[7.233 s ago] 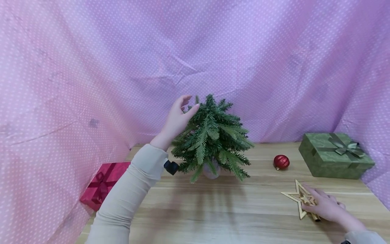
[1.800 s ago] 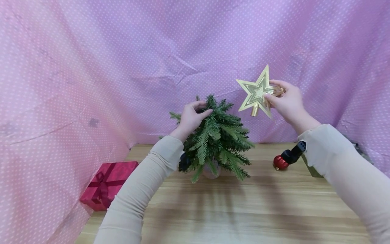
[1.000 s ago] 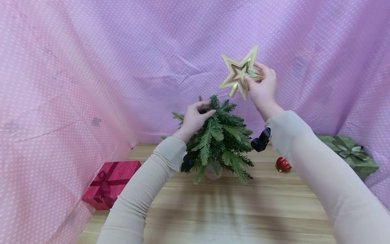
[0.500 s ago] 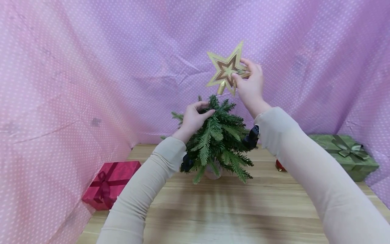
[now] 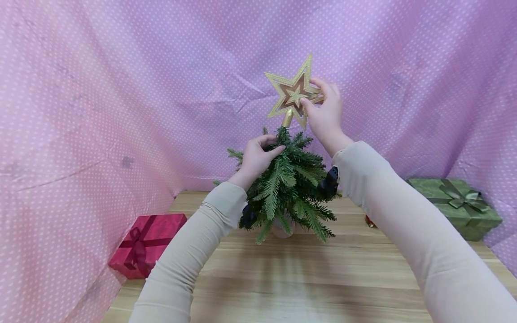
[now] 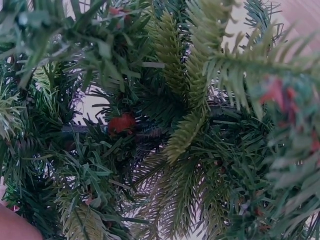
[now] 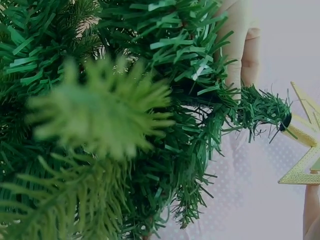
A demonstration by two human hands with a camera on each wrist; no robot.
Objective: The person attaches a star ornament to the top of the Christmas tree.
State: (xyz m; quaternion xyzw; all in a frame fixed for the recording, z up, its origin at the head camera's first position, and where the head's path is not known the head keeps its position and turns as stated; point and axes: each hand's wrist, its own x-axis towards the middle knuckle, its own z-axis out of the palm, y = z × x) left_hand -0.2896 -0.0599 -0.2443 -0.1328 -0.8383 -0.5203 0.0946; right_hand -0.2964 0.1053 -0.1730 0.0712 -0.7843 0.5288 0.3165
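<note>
A small green Christmas tree (image 5: 278, 193) stands on the wooden table. Near its top, my left hand (image 5: 256, 159) pinches the foliage between thumb and fingers; its fingers (image 7: 232, 50) show behind the upper stem in the right wrist view. My right hand (image 5: 326, 112) grips a gold star tree topper (image 5: 296, 95) by one side, thumb in front. The star leans slightly, and its hollow tube (image 5: 287, 119) meets the treetop. In the right wrist view the tube's mouth is right at the tip (image 7: 265, 110). Branches (image 6: 170, 55) fill the left wrist view.
A red gift box (image 5: 145, 242) with a dark ribbon sits left on the table (image 5: 258, 291). At right stands a green gift box (image 5: 460, 202) with a bow. A red ball ornament (image 5: 369, 222) is mostly hidden behind the right sleeve. Pink dotted cloth (image 5: 161, 89) hangs behind.
My right hand has lifted the star from the table and carried it left, then down onto the treetop. Earlier, my left hand moved in from the tree's left side to its top.
</note>
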